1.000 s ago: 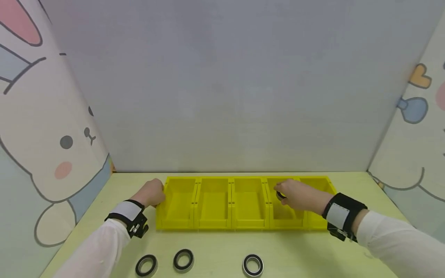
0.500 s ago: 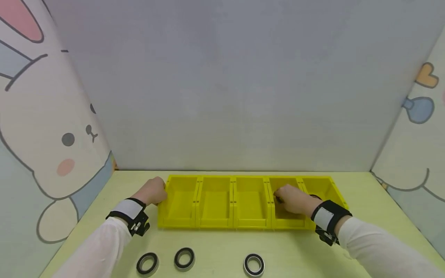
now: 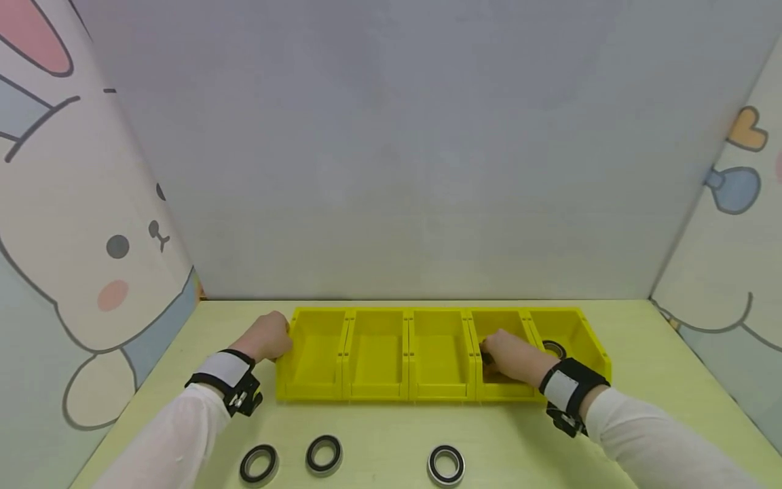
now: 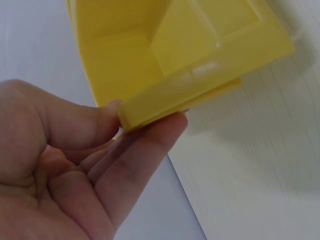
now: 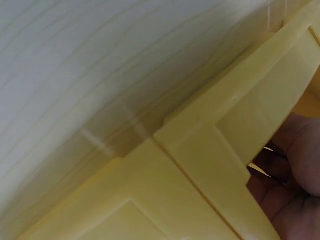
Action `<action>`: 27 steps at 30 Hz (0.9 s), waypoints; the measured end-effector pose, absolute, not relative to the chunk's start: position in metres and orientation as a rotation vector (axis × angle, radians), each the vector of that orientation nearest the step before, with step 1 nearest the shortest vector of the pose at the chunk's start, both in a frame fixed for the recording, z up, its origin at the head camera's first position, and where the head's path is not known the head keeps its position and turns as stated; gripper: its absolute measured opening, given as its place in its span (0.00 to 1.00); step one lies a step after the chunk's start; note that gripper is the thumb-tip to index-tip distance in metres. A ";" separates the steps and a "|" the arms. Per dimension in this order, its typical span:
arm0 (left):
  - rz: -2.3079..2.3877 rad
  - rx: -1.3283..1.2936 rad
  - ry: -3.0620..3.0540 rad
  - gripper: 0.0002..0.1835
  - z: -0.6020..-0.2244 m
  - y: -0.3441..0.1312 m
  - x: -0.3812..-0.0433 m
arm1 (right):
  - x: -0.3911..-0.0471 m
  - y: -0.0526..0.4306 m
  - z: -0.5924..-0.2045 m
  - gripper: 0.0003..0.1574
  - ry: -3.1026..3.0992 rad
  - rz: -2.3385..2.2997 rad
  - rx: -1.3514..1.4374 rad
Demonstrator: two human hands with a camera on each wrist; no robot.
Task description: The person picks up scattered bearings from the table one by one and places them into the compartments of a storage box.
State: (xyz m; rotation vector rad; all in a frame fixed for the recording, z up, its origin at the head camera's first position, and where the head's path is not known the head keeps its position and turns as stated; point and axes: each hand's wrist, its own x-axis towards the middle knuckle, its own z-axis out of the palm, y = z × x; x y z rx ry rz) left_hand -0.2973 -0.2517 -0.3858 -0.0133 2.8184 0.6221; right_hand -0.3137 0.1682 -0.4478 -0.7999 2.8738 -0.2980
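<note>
- Pale tabletop (image 3: pixel 379 431) is carrying yellow bins (image 3: pixel 376 392).
- Cartoon panels (image 3: pixel 67 224) are flanking a grey wall (image 3: pixel 391 149).
- Left hand (image 3: pixel 269 337) is pinching the yellow bins; right hand (image 3: pixel 516 356), a dark ring (image 3: pixel 486 356).

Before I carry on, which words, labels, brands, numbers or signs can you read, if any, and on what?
None readable in any view.
Black-faced rings: too small to tell whether marked.
Yellow bins: no lettering shows.
Wrist straps: none legible.
Cartoon wall pictures: no words.
</note>
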 end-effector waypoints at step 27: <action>0.603 0.002 2.859 0.04 -0.391 -0.254 -0.300 | -0.246 0.167 -0.329 0.52 3.138 -0.148 -1.197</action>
